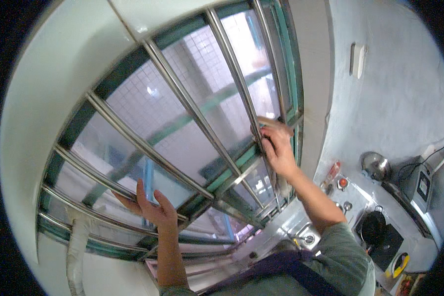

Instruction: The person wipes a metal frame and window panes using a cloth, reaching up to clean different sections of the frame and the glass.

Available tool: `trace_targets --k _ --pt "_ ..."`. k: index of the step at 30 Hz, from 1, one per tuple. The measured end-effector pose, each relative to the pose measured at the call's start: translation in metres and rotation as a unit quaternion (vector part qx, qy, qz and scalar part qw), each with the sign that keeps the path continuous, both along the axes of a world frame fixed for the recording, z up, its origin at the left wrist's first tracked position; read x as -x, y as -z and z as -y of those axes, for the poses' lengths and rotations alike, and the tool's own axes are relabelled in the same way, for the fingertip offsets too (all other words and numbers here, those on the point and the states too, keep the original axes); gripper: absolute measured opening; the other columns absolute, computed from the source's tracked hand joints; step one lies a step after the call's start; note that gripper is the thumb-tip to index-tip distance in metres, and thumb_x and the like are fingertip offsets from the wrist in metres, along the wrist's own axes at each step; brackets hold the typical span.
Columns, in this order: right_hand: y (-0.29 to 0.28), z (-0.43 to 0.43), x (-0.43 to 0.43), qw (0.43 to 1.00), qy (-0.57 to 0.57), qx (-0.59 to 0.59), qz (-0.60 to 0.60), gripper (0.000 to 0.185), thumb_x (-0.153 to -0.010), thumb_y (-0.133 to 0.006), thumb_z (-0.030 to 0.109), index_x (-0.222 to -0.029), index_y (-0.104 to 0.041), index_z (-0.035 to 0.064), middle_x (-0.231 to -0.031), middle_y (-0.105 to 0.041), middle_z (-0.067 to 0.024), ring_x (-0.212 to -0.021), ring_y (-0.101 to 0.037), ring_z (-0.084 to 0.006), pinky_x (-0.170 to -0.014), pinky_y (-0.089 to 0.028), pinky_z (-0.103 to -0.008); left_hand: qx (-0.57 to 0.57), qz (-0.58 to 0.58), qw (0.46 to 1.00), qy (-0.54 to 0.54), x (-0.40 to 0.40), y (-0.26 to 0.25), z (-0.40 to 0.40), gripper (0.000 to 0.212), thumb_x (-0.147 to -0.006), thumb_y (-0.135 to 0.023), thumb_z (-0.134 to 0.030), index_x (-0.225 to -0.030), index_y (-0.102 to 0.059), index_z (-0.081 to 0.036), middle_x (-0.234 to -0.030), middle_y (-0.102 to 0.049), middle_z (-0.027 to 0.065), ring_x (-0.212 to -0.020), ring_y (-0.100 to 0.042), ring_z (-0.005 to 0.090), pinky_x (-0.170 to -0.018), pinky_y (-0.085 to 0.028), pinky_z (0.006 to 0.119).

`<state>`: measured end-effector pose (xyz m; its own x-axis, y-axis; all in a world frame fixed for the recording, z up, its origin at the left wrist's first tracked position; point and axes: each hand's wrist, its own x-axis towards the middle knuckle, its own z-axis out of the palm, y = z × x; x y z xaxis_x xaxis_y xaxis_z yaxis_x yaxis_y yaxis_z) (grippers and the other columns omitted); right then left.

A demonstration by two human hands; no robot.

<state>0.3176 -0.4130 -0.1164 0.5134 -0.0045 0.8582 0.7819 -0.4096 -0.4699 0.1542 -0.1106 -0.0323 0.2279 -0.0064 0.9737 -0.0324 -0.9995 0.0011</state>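
A window (pixel 177 111) with a green frame fills the view before me, crossed by several stainless steel bars (pixel 185 103). My left hand (pixel 153 209) is raised at a lower bar on the left, its fingers spread and nothing seen in it. Whether the fingers touch that bar is unclear. Farther right, my right hand (pixel 280 150) is closed around a thin brownish item (pixel 275 124), blurred and partly hidden by the fingers. This hand is against a steel bar (pixel 240 77) near the window's right side.
Below right is a counter with a sink (pixel 309 236), a black pan (pixel 373 225) and a yellow-and-black roll-like item (pixel 399 264). A metal lid (pixel 375 165) leans by the wall. A wrapped pipe (pixel 77 251) runs at lower left. A white switch box (pixel 358 61) is on the wall.
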Motion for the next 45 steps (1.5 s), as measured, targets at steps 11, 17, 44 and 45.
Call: trace_targets --k 11,17,44,45 --pt "0.010 0.024 -0.012 0.998 -0.040 0.050 -0.020 0.030 -0.079 -0.059 -0.001 -0.109 -0.060 0.0023 -0.106 -0.062 -0.0181 -0.101 -0.058 -0.0365 -0.090 -0.046 -0.0407 -0.010 -0.015 1.000 -0.008 -0.002 -0.005 0.003 0.042 -0.094 -0.046 -0.030 -0.123 -0.054 0.000 -0.147 -0.006 0.0337 -0.138 -0.008 0.0469 -0.106 -0.019 0.059" --pt "0.059 0.061 -0.021 0.977 0.050 -0.081 -0.192 0.027 -0.080 -0.059 0.001 -0.107 -0.062 0.0020 -0.103 -0.063 -0.0186 -0.099 -0.060 -0.0343 -0.089 -0.046 -0.0380 -0.026 -0.005 1.000 0.006 -0.002 -0.007 0.000 0.041 -0.094 -0.047 -0.028 -0.123 -0.054 0.000 -0.146 -0.007 0.0335 -0.138 -0.008 0.0462 -0.106 -0.020 0.058" --pt "0.009 0.024 -0.045 0.980 -0.159 0.012 -0.121 0.019 -0.074 -0.060 0.002 -0.092 -0.065 0.0045 -0.084 -0.059 -0.0132 -0.073 -0.061 -0.0331 -0.064 -0.050 -0.0418 -0.044 -0.016 0.998 -0.038 -0.002 -0.007 0.001 0.038 -0.094 -0.048 -0.022 -0.125 -0.054 -0.001 -0.148 -0.005 0.0300 -0.139 -0.011 0.0437 -0.107 -0.023 0.055" --pt "0.002 0.025 -0.045 0.989 -0.100 0.079 -0.076 0.019 -0.073 -0.060 0.002 -0.092 -0.065 0.0047 -0.084 -0.059 -0.0125 -0.073 -0.061 -0.0322 -0.063 -0.050 -0.0413 -0.047 -0.015 0.998 -0.039 -0.001 -0.007 0.001 0.038 -0.094 -0.048 -0.022 -0.125 -0.054 -0.001 -0.148 -0.005 0.0300 -0.138 -0.011 0.0438 -0.107 -0.023 0.056"
